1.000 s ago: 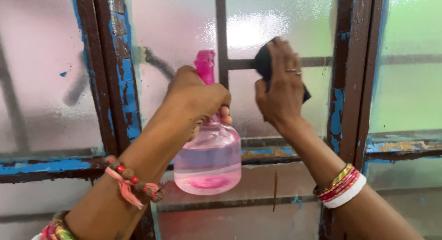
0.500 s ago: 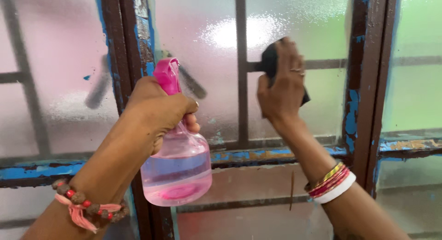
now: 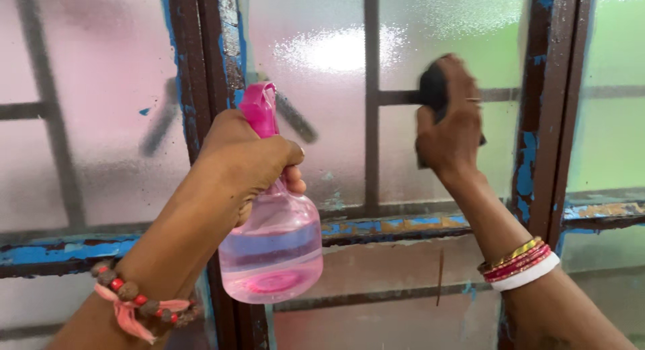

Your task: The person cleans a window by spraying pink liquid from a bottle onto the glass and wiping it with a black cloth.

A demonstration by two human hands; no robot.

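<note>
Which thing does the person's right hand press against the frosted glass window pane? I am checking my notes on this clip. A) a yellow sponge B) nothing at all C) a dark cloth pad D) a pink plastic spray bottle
C: the right hand is flat on the frosted glass window pane over a dark cloth pad, while the left hand grips the pink plastic spray bottle.

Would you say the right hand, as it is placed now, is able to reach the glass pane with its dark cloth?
Probably yes: the right hand already presses the dark cloth against the frosted pane, with nothing between.
</note>
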